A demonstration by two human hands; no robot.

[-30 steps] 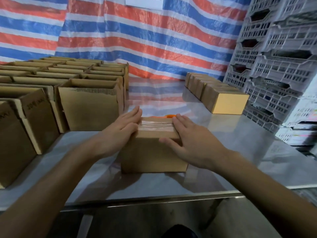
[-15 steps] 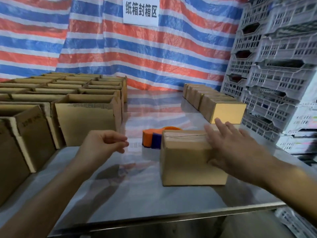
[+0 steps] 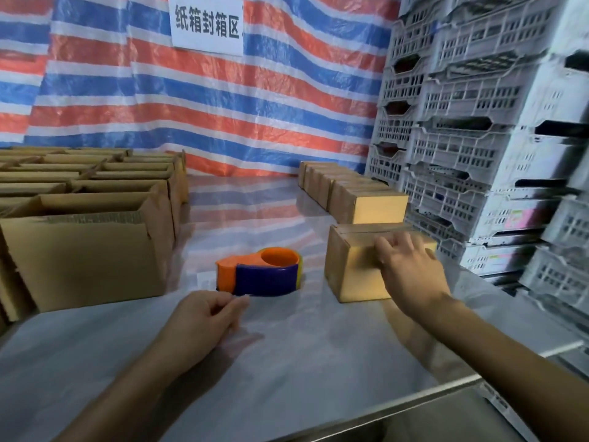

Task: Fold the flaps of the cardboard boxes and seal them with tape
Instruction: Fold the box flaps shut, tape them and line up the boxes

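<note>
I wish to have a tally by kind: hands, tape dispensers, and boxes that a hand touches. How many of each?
Hands: 2 (left hand, right hand)
Tape dispenser: 1
Box touched by the right hand: 1
Total: 4

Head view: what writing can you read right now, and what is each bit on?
"纸箱封箱区": on the white sign hung on the striped tarp.
Coloured labels on the grey crates: too blurred to read.
Cardboard boxes: no readable print.
</note>
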